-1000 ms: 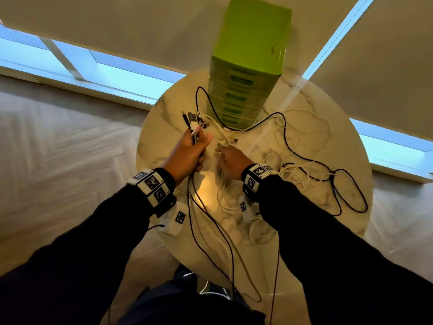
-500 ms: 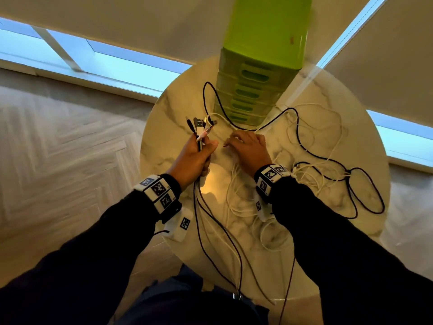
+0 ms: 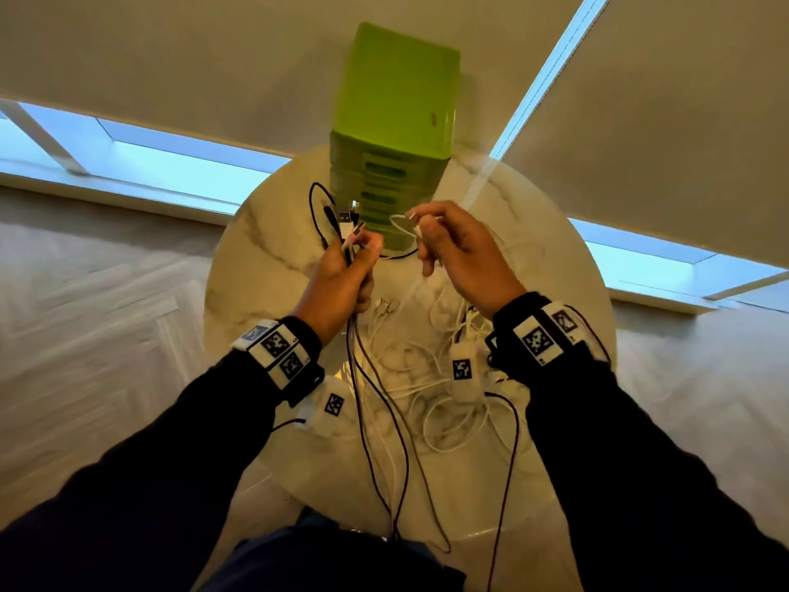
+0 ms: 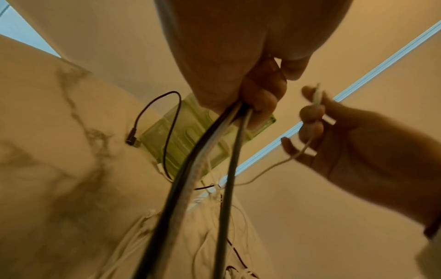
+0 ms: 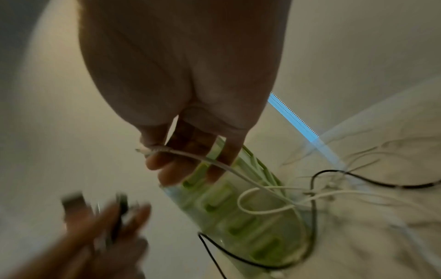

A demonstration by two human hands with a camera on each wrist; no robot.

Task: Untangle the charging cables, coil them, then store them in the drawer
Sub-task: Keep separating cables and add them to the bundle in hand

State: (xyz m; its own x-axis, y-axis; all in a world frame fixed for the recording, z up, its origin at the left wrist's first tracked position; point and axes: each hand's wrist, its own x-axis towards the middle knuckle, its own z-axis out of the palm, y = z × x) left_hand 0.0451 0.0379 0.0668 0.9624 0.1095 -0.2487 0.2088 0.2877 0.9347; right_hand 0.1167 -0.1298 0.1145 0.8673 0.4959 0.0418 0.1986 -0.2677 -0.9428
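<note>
Untangling stage: left hand [image 3: 341, 271] grips several gathered cable ends [image 3: 346, 222], right hand [image 3: 457, 249] pinches one white cable [image 5: 214, 160]; nothing coiled, green drawer unit [image 3: 395, 134] shut.

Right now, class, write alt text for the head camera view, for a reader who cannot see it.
Above a round marble table, the left hand grips a bundle of black and white charging cables while the right hand pinches one white cable. More tangled cables lie on the table before a green drawer unit.
</note>
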